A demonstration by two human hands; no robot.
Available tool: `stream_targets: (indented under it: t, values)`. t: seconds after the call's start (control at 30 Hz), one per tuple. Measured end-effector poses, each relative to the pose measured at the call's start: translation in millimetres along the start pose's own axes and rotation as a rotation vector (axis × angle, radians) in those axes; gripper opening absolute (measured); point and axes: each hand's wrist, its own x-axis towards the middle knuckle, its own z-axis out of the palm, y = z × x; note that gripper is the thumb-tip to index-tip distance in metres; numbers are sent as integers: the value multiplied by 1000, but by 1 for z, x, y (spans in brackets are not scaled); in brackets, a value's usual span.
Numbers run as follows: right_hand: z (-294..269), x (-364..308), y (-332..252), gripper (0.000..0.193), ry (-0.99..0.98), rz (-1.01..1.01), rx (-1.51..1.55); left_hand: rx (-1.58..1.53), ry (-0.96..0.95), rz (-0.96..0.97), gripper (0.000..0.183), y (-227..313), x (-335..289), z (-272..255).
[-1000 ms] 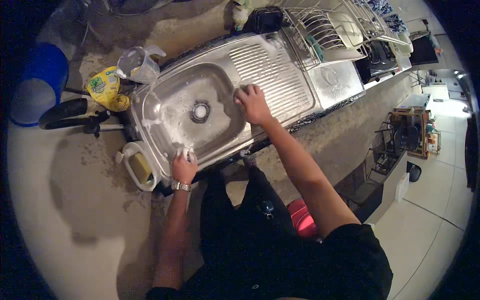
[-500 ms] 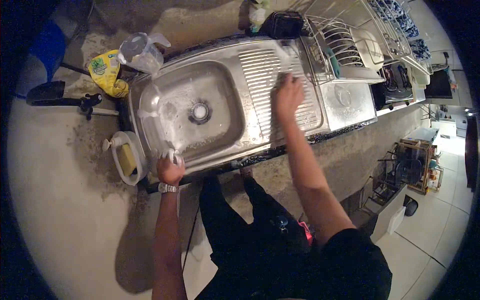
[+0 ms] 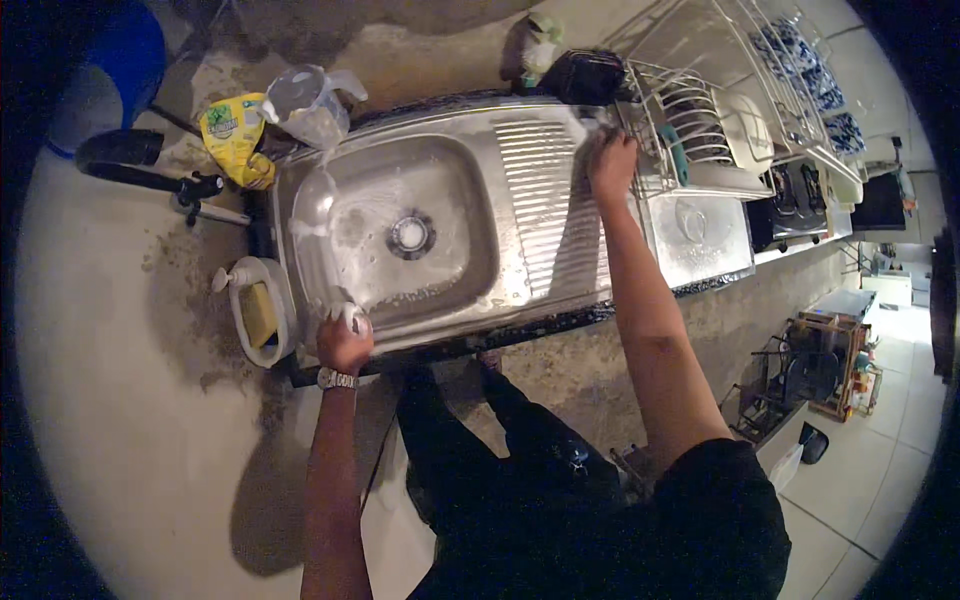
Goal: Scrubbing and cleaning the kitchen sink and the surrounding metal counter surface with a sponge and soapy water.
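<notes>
My right hand [image 3: 613, 170] reaches to the far right corner of the ribbed steel drainboard [image 3: 540, 225], close beside the wire dish rack [image 3: 685, 185]. Its fingers are curled down; whatever lies under them is hidden. My left hand [image 3: 344, 342], with a metal-banded watch [image 3: 337, 379] on its wrist, is closed at the near left rim of the sink. A small whitish piece shows at its fingers, too unclear to name. The steel sink basin [image 3: 455, 270] is wet, with droplets and whitish streaks around its drain [image 3: 410, 235].
Behind the sink stand a clear plastic jug [image 3: 305, 108], a yellow pouch [image 3: 233, 130] and a black container [image 3: 585, 75]. A black faucet [image 3: 205, 188] sticks out at the left, above a white holder [image 3: 283, 300] with a yellow sponge [image 3: 260, 318]. A stove [image 3: 800, 190] is at right.
My right hand has moved right and slightly farther away across the drainboard, toward the dish rack. My left hand stays at the sink's near left rim. The view has shifted slightly.
</notes>
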Motion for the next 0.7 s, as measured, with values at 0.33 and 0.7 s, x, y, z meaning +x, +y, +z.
stream_targets:
  t: [0.33,0.7]
  values:
    - [51,-72,-150,21,-181,-464,169,-117,15,34,16,-6,-1,-5]
    - [77,-43,-97,28,172,-174,-313,-106,38,10,8,-12,-5,-5]
